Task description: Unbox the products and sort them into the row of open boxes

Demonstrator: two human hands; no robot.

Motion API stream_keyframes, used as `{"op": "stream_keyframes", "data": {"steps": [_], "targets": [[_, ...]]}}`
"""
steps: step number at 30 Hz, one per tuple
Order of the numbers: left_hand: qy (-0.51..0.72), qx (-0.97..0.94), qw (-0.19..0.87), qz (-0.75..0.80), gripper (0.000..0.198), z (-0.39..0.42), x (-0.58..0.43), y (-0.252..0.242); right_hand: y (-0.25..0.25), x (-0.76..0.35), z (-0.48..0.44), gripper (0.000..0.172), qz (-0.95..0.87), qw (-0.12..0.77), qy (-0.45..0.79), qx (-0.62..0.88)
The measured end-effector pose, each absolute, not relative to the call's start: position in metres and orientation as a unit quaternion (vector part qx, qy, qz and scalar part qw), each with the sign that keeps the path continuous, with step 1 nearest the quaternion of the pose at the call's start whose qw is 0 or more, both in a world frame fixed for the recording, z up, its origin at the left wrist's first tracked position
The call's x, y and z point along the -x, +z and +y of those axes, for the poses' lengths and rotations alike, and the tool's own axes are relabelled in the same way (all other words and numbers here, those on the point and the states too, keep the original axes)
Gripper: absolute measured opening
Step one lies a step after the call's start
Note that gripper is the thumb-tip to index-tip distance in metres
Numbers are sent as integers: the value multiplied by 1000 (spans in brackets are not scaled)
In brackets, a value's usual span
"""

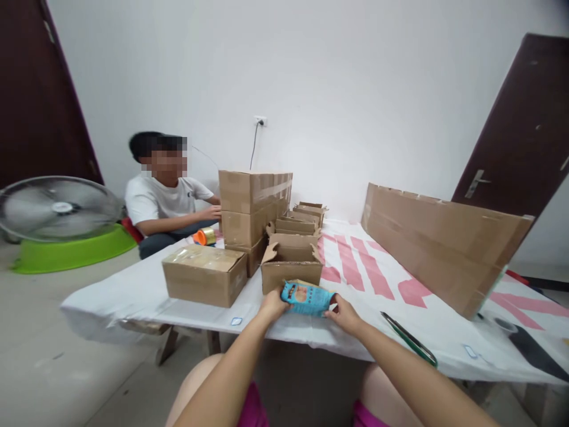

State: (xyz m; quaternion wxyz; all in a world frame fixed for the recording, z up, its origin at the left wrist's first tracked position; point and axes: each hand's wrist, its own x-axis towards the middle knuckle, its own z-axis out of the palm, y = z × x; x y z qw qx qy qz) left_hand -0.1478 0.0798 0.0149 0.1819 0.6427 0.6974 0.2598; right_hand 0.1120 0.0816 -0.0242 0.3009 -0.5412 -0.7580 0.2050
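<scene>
Between my two hands is a blue printed packet [307, 300], held level just above the near edge of the table. My left hand [274, 303] grips its left end and my right hand [343, 314] pinches its right end. Right behind the packet stands an open cardboard box [284, 274] with its flaps up; how much lies inside cannot be seen. More open boxes [297, 225] line up behind it toward the wall.
Stacked closed boxes [237, 193] rise left of the open ones, with one taped box [204, 276] nearer. A tape roll [205, 236] lies by a seated person [166, 201]. At right are a green-handled tool [409, 338] and a long cardboard panel [435, 243].
</scene>
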Motion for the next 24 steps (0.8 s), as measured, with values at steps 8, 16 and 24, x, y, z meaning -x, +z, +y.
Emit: {"op": "stream_keyframes", "data": {"steps": [8,16,24], "targets": [[279,-565,140,764,46,77,200,23,-43,-94,57,13,-791,295,86,529],[304,-510,-21,804,69,57,163,25,-41,-95,57,11,-801,289,57,521],[262,-605,7,752,41,56,129,10,-43,-96,56,11,-801,301,52,515]]}}
